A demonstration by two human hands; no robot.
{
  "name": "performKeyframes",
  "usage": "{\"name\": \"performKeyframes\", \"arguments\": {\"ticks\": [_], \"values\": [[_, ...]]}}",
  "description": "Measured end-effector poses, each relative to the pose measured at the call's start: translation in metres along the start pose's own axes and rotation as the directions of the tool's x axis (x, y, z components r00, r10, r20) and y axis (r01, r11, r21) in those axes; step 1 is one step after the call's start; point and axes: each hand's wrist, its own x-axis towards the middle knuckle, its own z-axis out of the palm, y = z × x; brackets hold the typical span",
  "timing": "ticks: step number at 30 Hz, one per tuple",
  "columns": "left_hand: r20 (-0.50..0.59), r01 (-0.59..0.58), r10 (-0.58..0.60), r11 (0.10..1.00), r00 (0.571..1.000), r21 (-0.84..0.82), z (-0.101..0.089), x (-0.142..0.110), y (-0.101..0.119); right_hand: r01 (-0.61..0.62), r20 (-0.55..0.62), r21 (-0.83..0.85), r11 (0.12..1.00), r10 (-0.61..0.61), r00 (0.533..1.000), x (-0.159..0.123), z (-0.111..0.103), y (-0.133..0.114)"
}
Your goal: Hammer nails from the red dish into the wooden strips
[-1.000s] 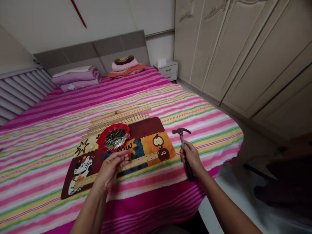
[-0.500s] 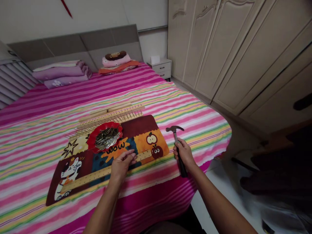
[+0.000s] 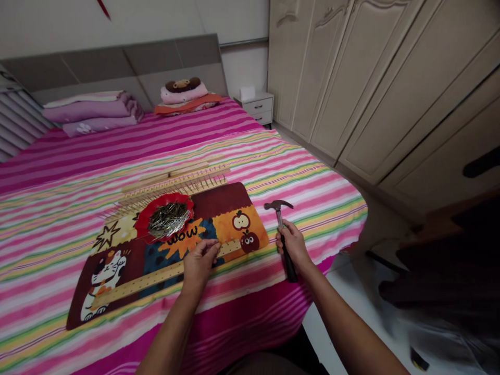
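Observation:
My right hand (image 3: pixel 292 242) is wrapped around the dark handle of a claw hammer (image 3: pixel 286 255), its metal head pointing away from me above the striped cloth. My left hand (image 3: pixel 201 260) is over a pale wooden strip (image 3: pixel 142 281) dotted with small dark holes. Thumb and forefinger are pinched together there; whatever is between them is too small to make out. A few thin nails seem to stand in the strip just right of those fingers. Beyond the left hand, a red scalloped bowl (image 3: pixel 141 224) holds a heap of metal nails (image 3: pixel 169 219).
Strip and bowl rest on a printed mat (image 3: pixel 214 200) on the bed. Behind the bowl lie wooden strips (image 3: pixel 213 182) bristling with upright nails. Folded bedding (image 3: pixel 97 112) sits near the headboard (image 3: pixel 156 62). Wardrobe doors (image 3: pixel 336 78) line the right side.
The view has shifted slightly, so the bed and mat appear a little further left. My left fingers have closed into a tighter pinch over the strip. The hammer remains in my right hand.

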Motion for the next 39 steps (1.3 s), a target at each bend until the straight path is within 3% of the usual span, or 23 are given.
{"name": "performKeyframes", "arguments": {"ticks": [7, 11, 13, 15, 18, 19, 21, 23, 27, 31, 33, 35, 37, 39], "values": [[0.003, -0.17, 0.175, 0.952, 0.985, 0.254, 0.0, -0.002, -0.003, 0.053, 0.002, -0.066, 0.996, -0.053, 0.999, -0.008, 0.004, -0.003], [0.005, -0.251, 0.259, 0.927, 0.966, 0.279, 0.0, 0.0, -0.006, 0.099, 0.06, -0.153, 0.983, -0.091, 0.994, -0.046, 0.011, -0.016], [0.001, -0.283, 0.295, 0.916, 0.956, 0.285, 0.001, 0.0, -0.007, 0.182, 0.154, -0.236, 0.955, -0.148, 0.977, -0.07, 0.016, -0.026], [-0.008, -0.295, 0.311, 0.91, 0.95, 0.292, 0.001, 0.001, -0.008, 0.422, 0.392, -0.361, 0.832, -0.275, 0.878, -0.088, 0.022, -0.037], [-0.012, -0.297, 0.315, 0.906, 0.949, 0.302, 0.002, 0.0, -0.008, 0.704, 0.674, -0.416, 0.576, -0.325, 0.664, -0.102, 0.033, -0.052], [-0.01, -0.3, 0.318, 0.905, 0.948, 0.302, 0.003, 0.0, -0.008, 0.746, 0.712, -0.431, 0.508, -0.316, 0.627, -0.103, 0.037, -0.056], [-0.003, -0.312, 0.328, 0.902, 0.945, 0.297, 0.003, 0.0, -0.008, 0.782, 0.742, -0.471, 0.408, -0.296, 0.602, -0.102, 0.043, -0.062], [-0.006, -0.326, 0.342, 0.9, 0.94, 0.29, 0.004, 0.0, -0.009, 0.783, 0.748, -0.501, 0.369, -0.271, 0.606, -0.1, 0.048, -0.065], [-0.024, -0.324, 0.348, 0.894, 0.937, 0.309, 0.005, 0.0, -0.01, 0.754, 0.765, -0.542, 0.371, -0.152, 0.626, -0.1, 0.051, -0.07], [-0.013, -0.314, 0.331, 0.904, 0.943, 0.291, 0.005, 0.0, -0.011, 0.723, 0.74, -0.51, 0.467, -0.19, 0.645, -0.1, 0.049, -0.072], [-0.009, -0.31, 0.325, 0.91, 0.946, 0.275, 0.004, 0.0, -0.011, 0.667, 0.659, -0.49, 0.561, -0.262, 0.705, -0.092, 0.046, -0.07], [-0.009, -0.311, 0.326, 0.911, 0.945, 0.27, 0.005, 0.0, -0.011, 0.532, 0.484, -0.489, 0.691, -0.293, 0.825, -0.076, 0.042, -0.063], [-0.013, -0.316, 0.332, 0.909, 0.943, 0.273, 0.006, -0.001, -0.011, 0.332, 0.242, -0.441, 0.834, -0.246, 0.939, -0.053, 0.036, -0.052], [-0.015, -0.317, 0.334, 0.907, 0.942, 0.276, 0.007, -0.002, -0.013, 0.264, 0.146, -0.395, 0.88, -0.223, 0.964, -0.03, 0.03, -0.038]]}}
